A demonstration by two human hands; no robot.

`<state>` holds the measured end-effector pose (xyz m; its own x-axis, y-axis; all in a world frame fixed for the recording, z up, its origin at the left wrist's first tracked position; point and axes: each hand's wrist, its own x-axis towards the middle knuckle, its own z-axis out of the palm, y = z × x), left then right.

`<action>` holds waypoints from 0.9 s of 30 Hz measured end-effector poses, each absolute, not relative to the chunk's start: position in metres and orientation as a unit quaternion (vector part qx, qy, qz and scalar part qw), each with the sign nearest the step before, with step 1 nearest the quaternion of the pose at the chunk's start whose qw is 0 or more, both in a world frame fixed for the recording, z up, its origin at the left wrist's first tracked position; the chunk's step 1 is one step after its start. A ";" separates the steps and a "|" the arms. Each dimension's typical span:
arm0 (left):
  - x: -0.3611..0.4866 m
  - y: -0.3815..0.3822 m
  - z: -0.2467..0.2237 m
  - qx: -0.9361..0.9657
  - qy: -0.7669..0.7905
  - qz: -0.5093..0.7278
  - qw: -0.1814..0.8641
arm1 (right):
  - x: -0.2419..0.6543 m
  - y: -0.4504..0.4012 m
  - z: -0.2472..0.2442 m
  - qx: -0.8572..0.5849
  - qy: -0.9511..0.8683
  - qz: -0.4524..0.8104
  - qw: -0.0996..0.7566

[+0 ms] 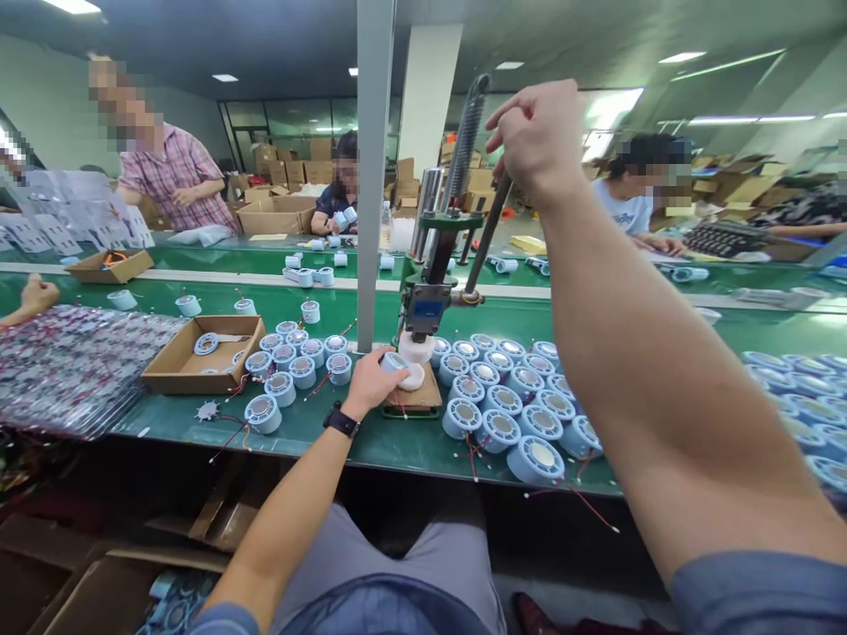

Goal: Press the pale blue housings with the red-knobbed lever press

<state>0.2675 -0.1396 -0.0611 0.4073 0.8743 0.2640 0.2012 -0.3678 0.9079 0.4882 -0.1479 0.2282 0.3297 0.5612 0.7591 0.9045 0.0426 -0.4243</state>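
My left hand [368,384], with a black watch [342,421] on its wrist, grips a light-blue round motor housing [395,362] at the base of a hand press [427,304]. Beside that housing a white round block [413,378] rests on the press's brown base board [423,394]. Above it, a white pressing pad [416,347] sits under the ram. Raised high, my right hand [539,132] is curled over the upper end of the press lever [490,231]; the grip is partly hidden. Many similar housings [501,429] with thin wires stand right of the press.
More housings [303,370] stand left, near an open cardboard box [202,353] with rings inside. A grey post [374,176] rises behind my left hand. Stacked wrapped parts [86,370] lie far left, near another person's hand [36,295]. Co-workers sit and stand across the green conveyor.
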 end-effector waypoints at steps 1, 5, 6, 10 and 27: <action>0.272 -0.138 -0.062 0.723 0.363 0.402 0.428 | 0.483 -0.151 0.228 -0.672 -0.538 -0.137 0.491; 0.280 -0.140 -0.073 0.714 0.311 0.419 0.467 | 0.473 -0.155 0.227 -0.661 -0.534 -0.090 0.520; 0.282 -0.140 -0.076 0.710 0.301 0.421 0.478 | 0.473 -0.155 0.226 -0.659 -0.534 -0.093 0.521; 0.295 -0.136 -0.085 0.704 0.267 0.414 0.511 | 0.476 -0.156 0.224 -0.666 -0.535 -0.112 0.507; 0.294 -0.138 -0.098 0.729 0.256 0.386 0.504 | 0.413 -0.299 0.091 -0.520 -0.558 -0.273 0.586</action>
